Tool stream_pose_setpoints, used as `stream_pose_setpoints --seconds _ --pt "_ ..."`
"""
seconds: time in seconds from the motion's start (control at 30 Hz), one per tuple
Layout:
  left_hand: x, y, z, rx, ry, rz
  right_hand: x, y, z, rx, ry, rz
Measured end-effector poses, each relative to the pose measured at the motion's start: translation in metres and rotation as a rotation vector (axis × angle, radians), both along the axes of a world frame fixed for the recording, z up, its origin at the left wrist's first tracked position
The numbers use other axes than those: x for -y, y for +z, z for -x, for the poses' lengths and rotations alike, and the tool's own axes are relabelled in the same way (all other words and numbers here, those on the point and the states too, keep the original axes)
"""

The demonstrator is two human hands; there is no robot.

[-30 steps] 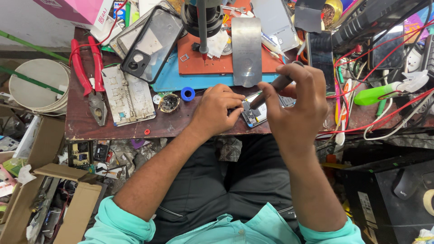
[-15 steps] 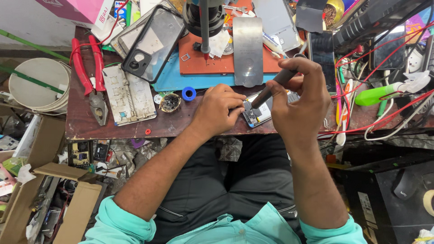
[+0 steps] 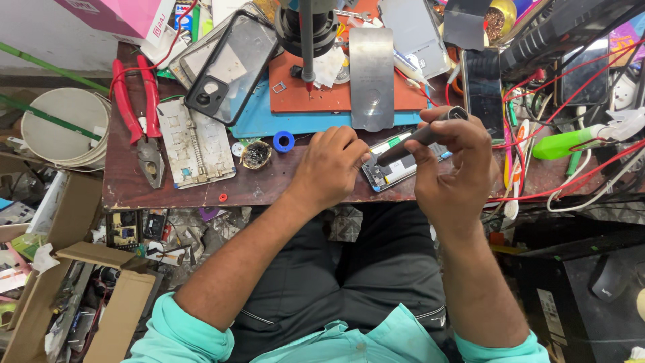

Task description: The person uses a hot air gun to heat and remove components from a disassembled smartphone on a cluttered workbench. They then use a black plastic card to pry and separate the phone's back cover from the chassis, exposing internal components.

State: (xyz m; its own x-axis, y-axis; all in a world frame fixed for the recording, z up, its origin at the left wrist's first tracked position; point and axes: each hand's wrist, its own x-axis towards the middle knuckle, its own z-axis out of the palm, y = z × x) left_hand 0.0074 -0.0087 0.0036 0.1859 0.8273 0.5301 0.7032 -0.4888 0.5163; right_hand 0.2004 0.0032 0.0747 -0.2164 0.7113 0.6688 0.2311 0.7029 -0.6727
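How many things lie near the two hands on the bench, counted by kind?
Opened phone under the hands: 1
Dark tool in the right hand: 1
Red-handled pliers: 1
Blue ring: 1
Phone back cover with camera hole: 1
Metal plate: 1
Total: 6

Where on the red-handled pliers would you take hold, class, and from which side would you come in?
Grip the red-handled pliers by the two red handles, probably coming from above at the far end. They lie flat on the workbench, grey jaws pointing toward the near edge, handles slightly spread. A grey hinged frame crowds their right side; the left side looks freer.
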Motion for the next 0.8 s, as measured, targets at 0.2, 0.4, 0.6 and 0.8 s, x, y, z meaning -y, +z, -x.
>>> stream_pose_setpoints --seconds 0.2,0.4,0.6,0.8 --pt "-0.003 -0.006 0.002 -0.017 -0.041 -0.083 0.0 -0.004 -0.006 -0.021 -0.021 0.043" --pt "-0.002 -0.008 0.007 0.085 -0.04 -0.07 -0.001 -0.007 -0.012 -0.114 0.007 0.099" --pt "0.0 -0.006 0.008 0.09 -0.047 -0.1 0.0 -0.001 -0.019 -0.212 -0.008 0.141" --pt "0.0 -0.001 0.009 0.105 -0.07 -0.105 0.0 -0.003 -0.016 -0.278 0.002 0.188"
